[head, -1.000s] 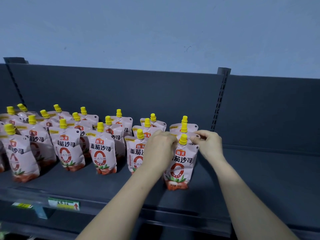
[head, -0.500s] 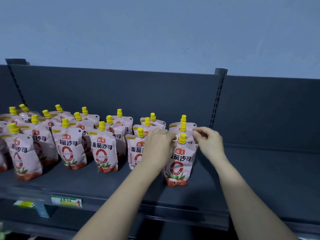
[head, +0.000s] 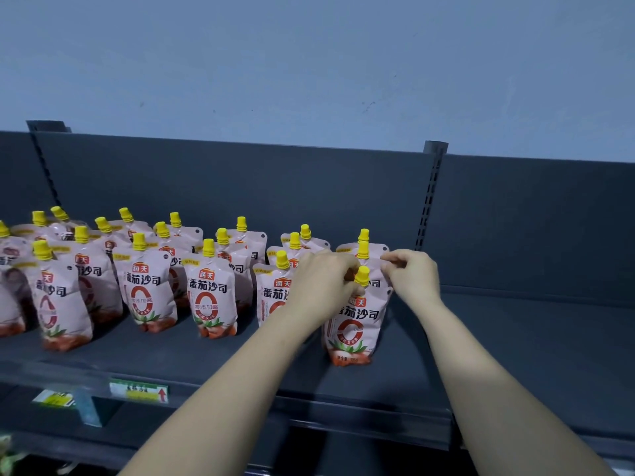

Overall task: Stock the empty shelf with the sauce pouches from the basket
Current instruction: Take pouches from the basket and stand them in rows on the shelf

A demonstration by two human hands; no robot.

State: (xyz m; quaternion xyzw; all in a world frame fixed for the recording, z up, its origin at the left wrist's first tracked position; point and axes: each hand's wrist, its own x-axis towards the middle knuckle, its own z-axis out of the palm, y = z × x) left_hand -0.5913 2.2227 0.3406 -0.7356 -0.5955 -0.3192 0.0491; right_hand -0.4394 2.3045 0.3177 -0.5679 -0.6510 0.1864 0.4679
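Sauce pouch [head: 354, 324] stands upright near the front edge of the shelf [head: 515, 359], rightmost beside the other pouches [head: 147, 293]. Left grip [head: 323, 280] clamps its top beside the yellow cap [head: 361, 275]; right grip [head: 412, 276] curls at its upper corner, hold unclear. Open shelf room lies rightward.

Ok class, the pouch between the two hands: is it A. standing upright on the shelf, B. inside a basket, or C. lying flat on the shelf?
A: the pouch stands on its base on the shelf, cap up, with the left hand and right hand at its top.
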